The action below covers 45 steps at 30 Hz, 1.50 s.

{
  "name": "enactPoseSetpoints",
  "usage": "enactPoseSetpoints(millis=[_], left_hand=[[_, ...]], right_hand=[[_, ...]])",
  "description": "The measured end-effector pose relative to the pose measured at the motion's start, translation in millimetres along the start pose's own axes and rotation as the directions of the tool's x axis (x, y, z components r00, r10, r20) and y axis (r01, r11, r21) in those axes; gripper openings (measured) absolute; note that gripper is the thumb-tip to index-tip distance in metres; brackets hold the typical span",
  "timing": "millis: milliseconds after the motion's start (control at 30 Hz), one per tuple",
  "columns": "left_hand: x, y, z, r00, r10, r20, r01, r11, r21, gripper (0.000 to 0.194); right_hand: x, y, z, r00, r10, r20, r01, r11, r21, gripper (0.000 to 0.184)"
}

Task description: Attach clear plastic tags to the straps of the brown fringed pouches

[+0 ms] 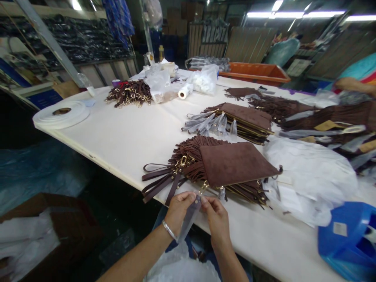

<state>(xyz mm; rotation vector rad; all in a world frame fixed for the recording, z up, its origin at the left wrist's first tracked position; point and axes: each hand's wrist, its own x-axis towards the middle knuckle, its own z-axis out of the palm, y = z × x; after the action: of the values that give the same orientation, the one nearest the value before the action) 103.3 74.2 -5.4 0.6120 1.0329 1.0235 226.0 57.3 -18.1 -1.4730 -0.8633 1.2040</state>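
Note:
Just off the table's front edge, my left hand (pixel 178 213) and my right hand (pixel 215 216) pinch the top of a narrow clear plastic sleeve (pixel 190 217) from either side. Inside the sleeve hangs what looks like a wrist strap, hard to make out. A gold clasp (pixel 203 187) sits right above my fingertips, by the edge of the top brown suede pouch (pixel 235 162). That pouch lies on a stack of similar fringed pouches. Several bare brown wrist straps (pixel 157 181) with gold hardware spread out at the stack's left.
Behind is another pouch stack (pixel 246 117) with wrapped straps. White plastic bags (pixel 311 176) and a blue plastic container (pixel 343 239) stand right. A white tape roll (pixel 61 113) lies far left, a heap of straps (pixel 129 93) further back. Another person's arm (pixel 354 84) shows at right.

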Motion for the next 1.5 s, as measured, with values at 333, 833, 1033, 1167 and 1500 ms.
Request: enactPoseSetpoints(millis=[333, 833, 1033, 1167, 1500], left_hand=[[8, -12, 3.8, 0.981, 0.105, -0.164, -0.101, 0.994, 0.035, 0.023], [13, -13, 3.2, 0.939, 0.343, -0.030, -0.312, 0.885, 0.347, 0.014], [12, -10, 4.5, 0.943, 0.332, -0.013, -0.299, 0.868, 0.397, 0.016], [5, -7, 4.9, 0.934, 0.357, 0.020, -0.325, 0.823, 0.467, 0.019], [11, -4, -4.2, 0.997, 0.049, 0.061, -0.053, 0.997, 0.062, 0.023]], right_hand=[[-10, -15, 9, 0.983, -0.153, -0.100, 0.106, 0.924, -0.368, 0.025], [-3, -7, 4, 0.991, -0.117, 0.062, 0.121, 0.990, -0.069, 0.022], [5, 9, 10, 0.999, 0.048, -0.008, -0.046, 0.985, 0.166, 0.035], [8, 9, 6, 0.994, 0.113, 0.003, -0.112, 0.976, 0.186, 0.033], [9, 1, -1, 0.999, 0.037, -0.002, -0.036, 0.987, 0.157, 0.026]])
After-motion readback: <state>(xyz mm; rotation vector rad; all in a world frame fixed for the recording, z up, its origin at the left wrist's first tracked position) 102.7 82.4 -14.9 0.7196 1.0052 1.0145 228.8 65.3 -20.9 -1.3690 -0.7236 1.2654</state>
